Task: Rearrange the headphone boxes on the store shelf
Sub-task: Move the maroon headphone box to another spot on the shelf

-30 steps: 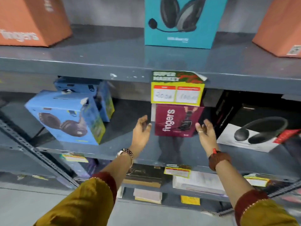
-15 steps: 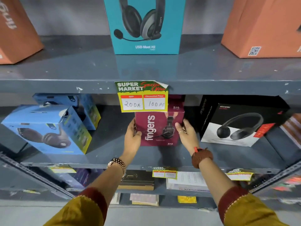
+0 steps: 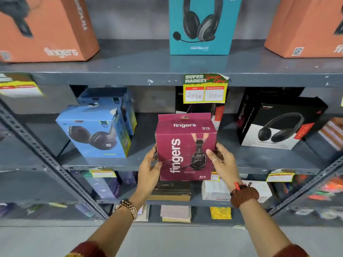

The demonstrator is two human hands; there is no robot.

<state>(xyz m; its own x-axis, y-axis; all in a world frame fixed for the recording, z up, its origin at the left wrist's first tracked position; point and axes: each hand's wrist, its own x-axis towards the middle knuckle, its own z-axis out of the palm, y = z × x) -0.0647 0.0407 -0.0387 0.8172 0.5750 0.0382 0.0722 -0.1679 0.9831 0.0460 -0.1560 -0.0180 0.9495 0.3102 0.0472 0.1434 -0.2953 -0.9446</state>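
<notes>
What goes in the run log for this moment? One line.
hands: left, right | holding: maroon cardboard headphone box | position: front of grey metal shelf

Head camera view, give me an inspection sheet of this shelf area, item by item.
Surface: grey metal middle shelf, scuffed.
Job's things: maroon box held upright in front of the shelf edge; blue boxes to its left, black box to its right; teal box and orange boxes above.
Clutter: price tag hanging from upper shelf; mixed packets on lower shelves.
Grippers: left hand and right hand grip the maroon box's sides.
Cables: nothing seen.
Surroundings: slotted steel uprights, grey floor.
</notes>
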